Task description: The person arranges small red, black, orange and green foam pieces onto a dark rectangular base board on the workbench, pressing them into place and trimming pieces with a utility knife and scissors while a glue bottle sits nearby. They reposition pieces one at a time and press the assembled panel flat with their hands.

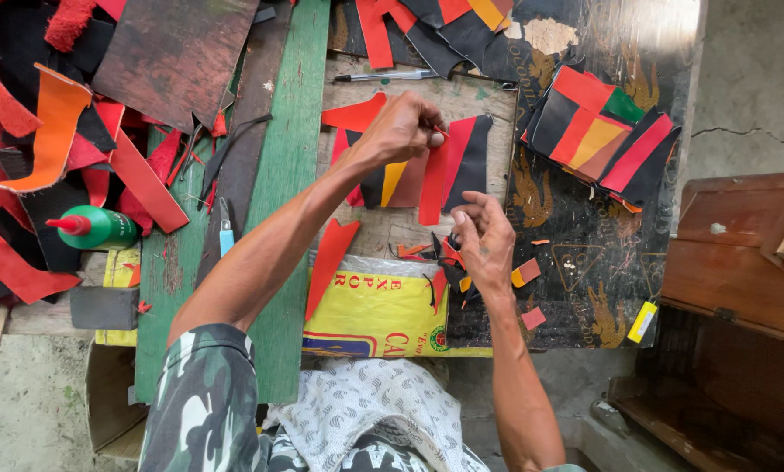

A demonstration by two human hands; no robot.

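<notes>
My left hand (403, 127) pinches the top of a long red strip (433, 183) over a patchwork piece (448, 166) of red, black, orange and brown leather on the worktable (409, 92). My right hand (486, 240) is just below the piece, its fingers curled near the strip's lower end; whether it grips anything I cannot tell. Small red, black and orange offcuts (448, 258) lie under that hand.
A stack of finished striped patches (597, 131) lies at the right. A green glue bottle with a red tip (95, 227) and heaps of red and black scraps (34, 157) fill the left. A pen (383, 77) lies at the back, a yellow sack (379, 315) at the front, a wooden box (741, 262) to the right.
</notes>
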